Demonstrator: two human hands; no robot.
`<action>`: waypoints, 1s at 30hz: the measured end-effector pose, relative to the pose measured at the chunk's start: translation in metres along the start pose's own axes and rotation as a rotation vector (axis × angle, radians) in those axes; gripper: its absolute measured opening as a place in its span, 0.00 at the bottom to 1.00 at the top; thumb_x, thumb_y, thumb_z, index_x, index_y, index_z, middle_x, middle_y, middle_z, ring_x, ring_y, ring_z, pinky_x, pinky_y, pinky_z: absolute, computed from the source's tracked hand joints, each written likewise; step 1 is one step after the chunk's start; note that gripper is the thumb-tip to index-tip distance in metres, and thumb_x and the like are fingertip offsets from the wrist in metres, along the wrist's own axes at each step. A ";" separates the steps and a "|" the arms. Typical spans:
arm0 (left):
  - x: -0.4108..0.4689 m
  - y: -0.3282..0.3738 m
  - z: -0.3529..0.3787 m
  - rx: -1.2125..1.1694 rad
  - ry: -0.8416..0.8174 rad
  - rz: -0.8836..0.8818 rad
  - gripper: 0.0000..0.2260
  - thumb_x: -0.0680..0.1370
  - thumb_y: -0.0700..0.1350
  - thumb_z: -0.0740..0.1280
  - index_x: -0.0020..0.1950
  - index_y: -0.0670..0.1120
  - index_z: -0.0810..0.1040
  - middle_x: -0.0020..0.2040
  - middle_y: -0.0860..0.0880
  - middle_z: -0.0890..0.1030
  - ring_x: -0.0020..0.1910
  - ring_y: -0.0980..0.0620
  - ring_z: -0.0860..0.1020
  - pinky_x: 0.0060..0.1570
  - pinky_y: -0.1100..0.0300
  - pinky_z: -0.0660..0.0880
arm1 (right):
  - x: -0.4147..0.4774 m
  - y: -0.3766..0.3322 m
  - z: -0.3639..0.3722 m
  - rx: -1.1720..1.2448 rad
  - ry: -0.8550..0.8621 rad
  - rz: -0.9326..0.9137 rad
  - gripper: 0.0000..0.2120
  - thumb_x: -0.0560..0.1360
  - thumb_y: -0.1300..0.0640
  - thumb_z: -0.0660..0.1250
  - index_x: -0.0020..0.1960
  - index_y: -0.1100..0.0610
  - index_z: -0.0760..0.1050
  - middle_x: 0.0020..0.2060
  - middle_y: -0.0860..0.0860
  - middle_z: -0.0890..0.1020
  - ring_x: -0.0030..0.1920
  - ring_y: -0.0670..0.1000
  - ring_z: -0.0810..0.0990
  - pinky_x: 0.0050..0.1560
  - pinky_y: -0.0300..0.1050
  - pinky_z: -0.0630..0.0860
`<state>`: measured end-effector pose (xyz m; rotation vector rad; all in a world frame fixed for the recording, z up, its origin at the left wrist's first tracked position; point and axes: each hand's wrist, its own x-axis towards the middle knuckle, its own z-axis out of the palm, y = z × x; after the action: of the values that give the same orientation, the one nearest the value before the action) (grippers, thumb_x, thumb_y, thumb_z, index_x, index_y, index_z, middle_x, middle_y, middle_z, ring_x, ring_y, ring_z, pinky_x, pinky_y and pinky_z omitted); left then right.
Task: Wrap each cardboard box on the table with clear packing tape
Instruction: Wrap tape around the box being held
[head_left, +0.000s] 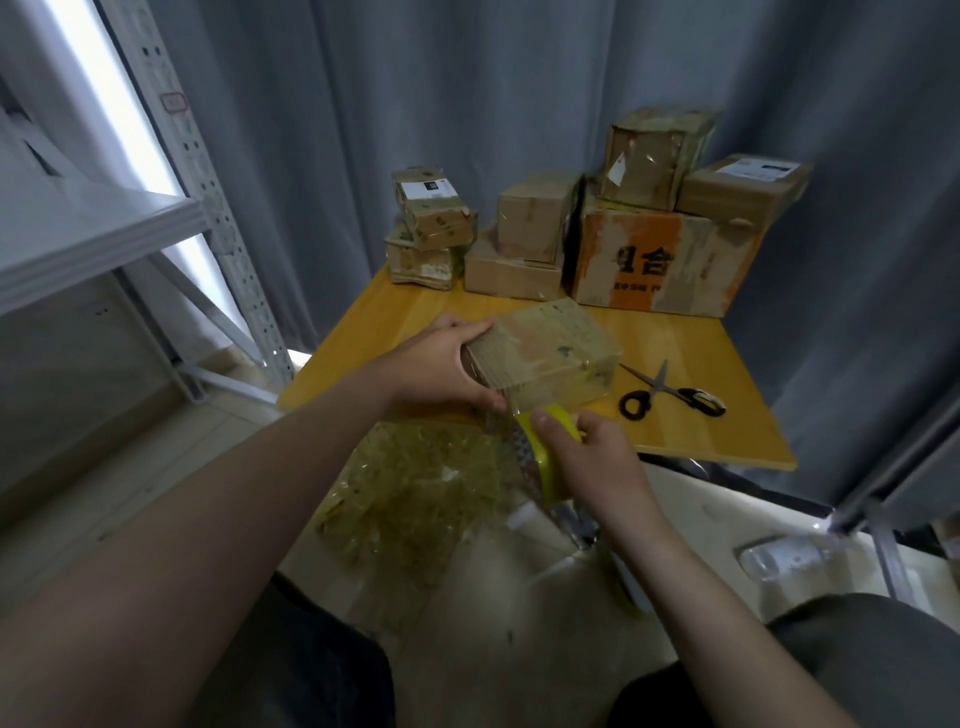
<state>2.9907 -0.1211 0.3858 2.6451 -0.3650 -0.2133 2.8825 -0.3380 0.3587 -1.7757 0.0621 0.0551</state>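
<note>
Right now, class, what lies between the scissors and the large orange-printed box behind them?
Nothing: bare tabletop separates the scissors from the orange-printed box, seen in the head view.

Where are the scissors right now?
In the head view, the scissors lie on the right side of the yellow table, just right of the box that the left hand holds, beyond the tape roll in the right hand.

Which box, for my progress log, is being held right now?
The flat box at the front of the table: the left hand grips its end, the right hand holds tape by it. The others sit stacked behind.
</note>
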 end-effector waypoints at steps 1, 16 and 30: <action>0.001 0.001 -0.001 0.039 -0.016 0.001 0.64 0.52 0.80 0.72 0.83 0.60 0.53 0.78 0.57 0.57 0.77 0.47 0.60 0.77 0.46 0.61 | -0.002 0.003 0.001 -0.014 -0.004 -0.017 0.14 0.82 0.50 0.69 0.44 0.59 0.79 0.32 0.53 0.84 0.30 0.47 0.85 0.28 0.39 0.78; -0.004 -0.002 0.004 0.436 0.000 0.369 0.29 0.77 0.74 0.47 0.78 0.74 0.45 0.84 0.60 0.47 0.82 0.52 0.51 0.74 0.38 0.62 | -0.010 0.018 0.015 0.134 -0.133 0.055 0.17 0.84 0.49 0.65 0.47 0.59 0.85 0.37 0.56 0.88 0.37 0.52 0.88 0.39 0.42 0.82; -0.017 0.014 0.007 0.367 0.032 0.222 0.27 0.81 0.65 0.59 0.76 0.77 0.49 0.79 0.56 0.55 0.75 0.46 0.56 0.71 0.43 0.65 | -0.005 0.027 0.023 0.260 -0.127 0.266 0.16 0.80 0.47 0.71 0.52 0.61 0.83 0.41 0.60 0.88 0.41 0.58 0.88 0.48 0.53 0.84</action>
<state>2.9701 -0.1316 0.3877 2.9286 -0.7446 -0.0339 2.8754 -0.3209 0.3277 -1.4916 0.2044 0.3371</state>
